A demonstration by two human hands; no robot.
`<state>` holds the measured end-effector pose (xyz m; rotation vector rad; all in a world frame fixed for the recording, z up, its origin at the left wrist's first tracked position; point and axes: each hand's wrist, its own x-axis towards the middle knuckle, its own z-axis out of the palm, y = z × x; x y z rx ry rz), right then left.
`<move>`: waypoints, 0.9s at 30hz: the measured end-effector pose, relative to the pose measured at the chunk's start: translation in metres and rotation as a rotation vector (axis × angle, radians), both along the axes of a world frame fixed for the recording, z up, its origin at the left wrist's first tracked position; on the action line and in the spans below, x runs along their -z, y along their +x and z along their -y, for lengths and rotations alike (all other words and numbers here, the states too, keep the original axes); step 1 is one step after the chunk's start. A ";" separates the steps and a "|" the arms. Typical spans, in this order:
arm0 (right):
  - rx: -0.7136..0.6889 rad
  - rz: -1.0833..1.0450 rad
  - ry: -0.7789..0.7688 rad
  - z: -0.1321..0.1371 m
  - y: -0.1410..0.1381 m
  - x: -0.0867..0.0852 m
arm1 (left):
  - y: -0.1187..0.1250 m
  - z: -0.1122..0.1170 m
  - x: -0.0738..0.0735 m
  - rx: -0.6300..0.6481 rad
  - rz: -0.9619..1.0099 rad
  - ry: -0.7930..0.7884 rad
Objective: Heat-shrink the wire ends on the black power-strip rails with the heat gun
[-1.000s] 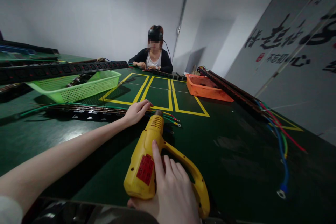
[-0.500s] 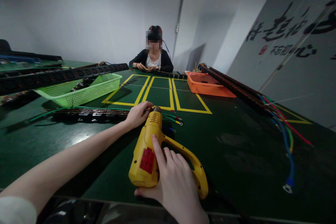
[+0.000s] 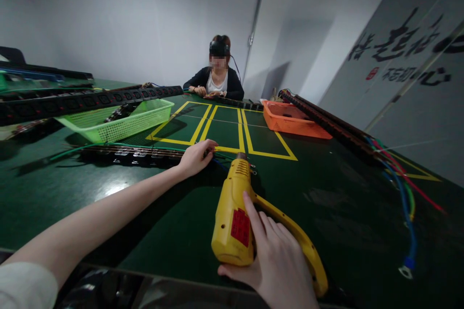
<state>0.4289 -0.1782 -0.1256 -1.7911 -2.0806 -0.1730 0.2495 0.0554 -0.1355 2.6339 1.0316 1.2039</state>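
Note:
My right hand (image 3: 275,260) grips the handle of a yellow heat gun (image 3: 237,215) with a red label, its nozzle pointing away from me over the green table (image 3: 326,203). My left hand (image 3: 195,157) reaches forward with fingers curled on the end of a long black socket strip assembly (image 3: 134,154), where thin green and coloured wires (image 3: 226,157) come out. The gun's nozzle sits just right of those wire ends.
A green mesh basket (image 3: 119,120) stands at the left with a black power strip (image 3: 83,101) across it. An orange basket (image 3: 293,120) and long strips with coloured cables (image 3: 402,178) lie at the right. A person (image 3: 217,79) sits at the far end. Yellow tape lines (image 3: 235,130) mark the middle.
My right hand has shifted the heat gun to the right, away from my left hand. My left hand stays on the strip's end.

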 end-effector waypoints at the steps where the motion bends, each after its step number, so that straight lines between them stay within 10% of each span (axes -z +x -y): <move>1: 0.001 0.001 -0.002 0.001 0.001 0.001 | 0.000 0.000 0.000 -0.002 -0.006 0.011; 27: -0.076 0.059 0.029 -0.004 -0.063 -0.003 | -0.002 0.002 -0.001 0.003 0.042 -0.064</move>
